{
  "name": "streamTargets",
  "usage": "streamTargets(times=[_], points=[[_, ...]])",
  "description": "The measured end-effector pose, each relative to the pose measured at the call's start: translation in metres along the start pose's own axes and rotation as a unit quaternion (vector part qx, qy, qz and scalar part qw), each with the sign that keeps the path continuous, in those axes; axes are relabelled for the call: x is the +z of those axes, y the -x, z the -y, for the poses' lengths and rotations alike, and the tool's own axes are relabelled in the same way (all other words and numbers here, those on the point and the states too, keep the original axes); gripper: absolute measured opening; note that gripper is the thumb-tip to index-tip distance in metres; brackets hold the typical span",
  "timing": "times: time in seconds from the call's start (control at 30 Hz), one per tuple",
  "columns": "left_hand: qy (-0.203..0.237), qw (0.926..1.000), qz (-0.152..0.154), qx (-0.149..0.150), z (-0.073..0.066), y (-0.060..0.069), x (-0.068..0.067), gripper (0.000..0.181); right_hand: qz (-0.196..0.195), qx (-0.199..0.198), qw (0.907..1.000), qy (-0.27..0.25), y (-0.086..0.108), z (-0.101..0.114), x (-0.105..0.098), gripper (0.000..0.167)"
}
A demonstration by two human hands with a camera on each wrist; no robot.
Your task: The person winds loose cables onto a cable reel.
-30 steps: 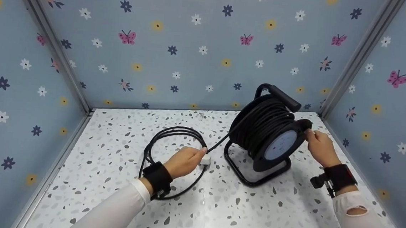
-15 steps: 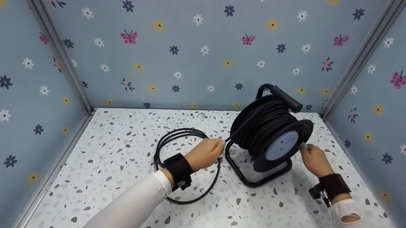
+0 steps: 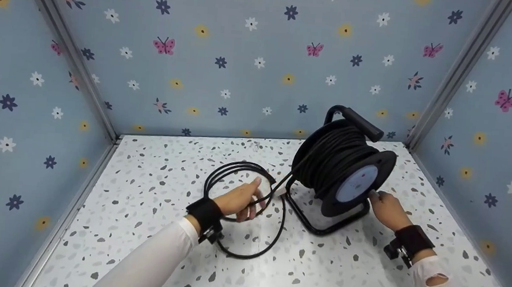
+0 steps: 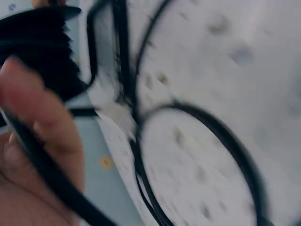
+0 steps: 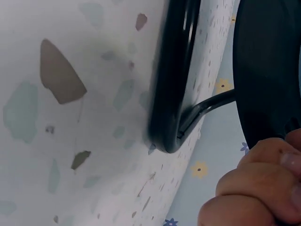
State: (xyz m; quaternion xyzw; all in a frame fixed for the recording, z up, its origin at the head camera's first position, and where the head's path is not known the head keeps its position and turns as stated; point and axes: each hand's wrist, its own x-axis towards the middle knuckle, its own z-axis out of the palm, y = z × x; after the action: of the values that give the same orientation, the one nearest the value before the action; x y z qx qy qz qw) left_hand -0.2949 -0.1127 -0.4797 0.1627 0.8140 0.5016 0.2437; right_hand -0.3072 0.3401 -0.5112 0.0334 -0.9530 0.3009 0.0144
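Note:
A black cable reel [image 3: 336,158], wound with black cable and bearing a pale blue disc on its side, stands at the right. From it a length of cable [image 4: 51,174] runs across my left hand [image 3: 234,199], whose thumb points away while the fingers bend loosely around the line. Under that hand, loose loops of cable [image 3: 248,257] lie on the speckled surface. A small white block [image 3: 280,191] touches the cable near the reel's foot. My right hand [image 3: 388,211] grips the lower edge of the reel's side disc with curled fingers; the exact part held is hidden.
The reel rests on a black tubular frame [image 3: 317,232] with a carrying handle [image 3: 363,124] on top. Flower-patterned panels [image 3: 252,62] close off the back and both sides. Speckled surface [image 3: 144,189] extends left of the loops.
My right hand has moved down and slightly left as the reel turned. My left hand went right toward the reel, then slid back left with its fingers loosened. The white block has shifted right.

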Motion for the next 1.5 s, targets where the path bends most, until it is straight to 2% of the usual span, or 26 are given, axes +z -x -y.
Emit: streamTargets(times=[0.1,0.17,0.23,0.33,0.43,0.53,0.67,0.83,1.0,1.13,1.23,1.37,1.5], points=[[-0.091,0.995,-0.009,-0.04,0.025,0.014,-0.021,0.092,0.005,0.0,1.0,-0.001,0.003,0.0,0.001,0.053],[-0.158,0.9863,-0.025,-0.041,0.041,0.023,-0.037,0.088,0.013,-0.002,0.9999,-0.003,0.005,0.002,0.0,0.052],[-0.213,0.9756,-0.047,-0.023,0.054,0.03,-0.053,0.082,0.017,-0.005,0.9998,0.001,0.006,0.005,0.002,0.05],[-0.258,0.9624,-0.085,0.008,0.068,0.037,-0.073,0.075,0.022,-0.012,0.9997,0.001,0.007,0.007,0.006,0.047],[-0.28,0.9508,-0.128,0.033,0.073,0.04,-0.087,0.069,0.025,-0.016,0.9995,0.003,0.009,0.009,0.013,0.047],[-0.298,0.9404,-0.154,0.054,0.073,0.04,-0.093,0.063,0.039,-0.015,0.9991,0.002,0.011,0.011,0.019,0.048],[-0.325,0.9242,-0.168,0.109,0.064,0.04,-0.089,0.057,0.06,-0.007,0.9982,0.004,0.017,0.018,0.025,0.048],[-0.345,0.9055,-0.177,0.172,0.047,0.041,-0.073,0.051,0.085,-0.016,0.9963,0.005,0.025,0.032,0.033,0.045],[-0.349,0.9029,-0.159,0.194,0.026,0.04,-0.055,0.046,0.095,-0.04,0.9946,-0.006,0.033,0.046,0.044,0.049],[-0.361,0.8973,-0.145,0.208,0.012,0.037,-0.039,0.042,0.106,-0.038,0.9935,-0.017,0.037,0.056,0.049,0.036],[-0.369,0.894,-0.132,0.217,0.004,0.032,-0.027,0.039,0.114,-0.039,0.9921,-0.033,0.038,0.063,0.049,0.035],[-0.364,0.8987,-0.12,0.212,-0.006,0.025,-0.015,0.037,0.116,-0.06,0.9903,-0.047,0.041,0.073,0.047,0.034],[-0.358,0.9036,-0.121,0.202,-0.015,0.017,-0.008,0.037,0.117,-0.081,0.9887,-0.048,0.045,0.081,0.045,0.038]])
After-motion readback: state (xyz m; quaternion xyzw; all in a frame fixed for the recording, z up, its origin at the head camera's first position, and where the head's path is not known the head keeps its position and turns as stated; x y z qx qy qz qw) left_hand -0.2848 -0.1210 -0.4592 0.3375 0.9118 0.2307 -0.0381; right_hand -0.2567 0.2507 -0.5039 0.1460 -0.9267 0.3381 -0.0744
